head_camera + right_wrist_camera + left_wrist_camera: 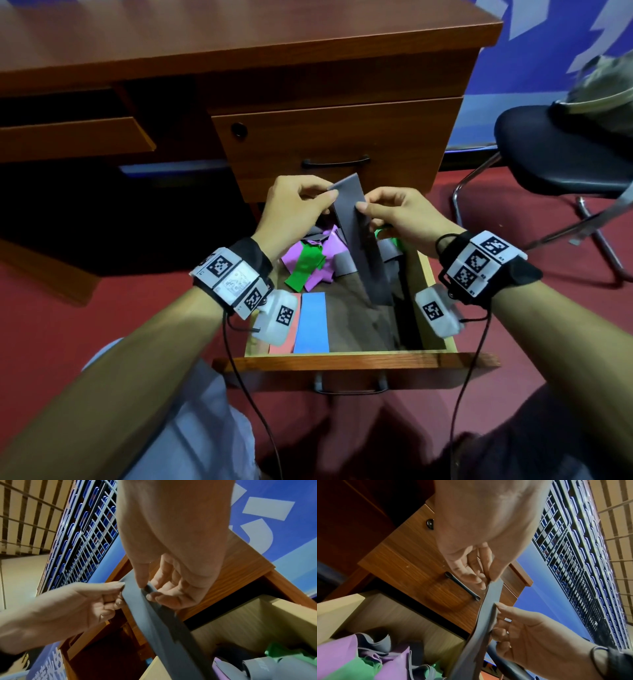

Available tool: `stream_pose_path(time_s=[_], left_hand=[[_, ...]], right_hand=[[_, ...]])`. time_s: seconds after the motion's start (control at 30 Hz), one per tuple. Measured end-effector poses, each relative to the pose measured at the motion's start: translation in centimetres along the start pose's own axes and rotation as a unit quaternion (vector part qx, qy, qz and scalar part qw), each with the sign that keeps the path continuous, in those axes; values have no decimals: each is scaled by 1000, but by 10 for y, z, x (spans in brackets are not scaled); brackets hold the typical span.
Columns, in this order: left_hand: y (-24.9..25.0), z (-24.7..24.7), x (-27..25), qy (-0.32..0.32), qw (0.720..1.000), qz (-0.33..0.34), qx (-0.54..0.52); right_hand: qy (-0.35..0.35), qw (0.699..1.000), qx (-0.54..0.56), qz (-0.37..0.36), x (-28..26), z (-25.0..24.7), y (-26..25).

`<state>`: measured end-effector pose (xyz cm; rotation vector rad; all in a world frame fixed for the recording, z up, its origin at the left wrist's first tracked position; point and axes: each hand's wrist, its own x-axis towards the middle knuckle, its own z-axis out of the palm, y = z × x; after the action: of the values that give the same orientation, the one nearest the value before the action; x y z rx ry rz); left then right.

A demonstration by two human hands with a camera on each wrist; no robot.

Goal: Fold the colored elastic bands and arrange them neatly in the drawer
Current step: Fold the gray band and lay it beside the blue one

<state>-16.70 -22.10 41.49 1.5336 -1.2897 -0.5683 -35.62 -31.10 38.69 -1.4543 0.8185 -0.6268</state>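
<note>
A long grey elastic band point(359, 236) hangs over the open drawer point(349, 359), doubled lengthwise. My left hand point(298, 202) pinches its upper left edge between thumb and fingers. My right hand point(390, 214) pinches its right edge a little lower. In the left wrist view the grey band point(486, 615) runs down between both hands; in the right wrist view the grey band point(154, 615) does the same. A blue band point(312, 323) and a pink-red band point(284, 342) lie flat, folded, at the drawer's front left. A loose heap of purple, green and grey bands point(311, 260) fills the drawer's back.
The wooden desk point(239, 44) stands behind, with a closed upper drawer point(335, 144) right above my hands. A black chair point(561, 150) with a cap on it is at the right. Red carpet point(51, 325) surrounds the drawer. The drawer's bare floor point(356, 322) shows at front right.
</note>
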Motion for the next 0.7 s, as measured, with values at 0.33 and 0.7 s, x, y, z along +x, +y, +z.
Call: stream_pose_path(time_s=[0.33, 0.7], left_hand=[[6, -1, 2, 41, 996, 25, 73], [-3, -22, 6, 198, 978, 18, 59]], right_hand=[[-59, 998, -4, -8, 16, 14, -5], [-194, 799, -564, 75, 40, 31, 68]])
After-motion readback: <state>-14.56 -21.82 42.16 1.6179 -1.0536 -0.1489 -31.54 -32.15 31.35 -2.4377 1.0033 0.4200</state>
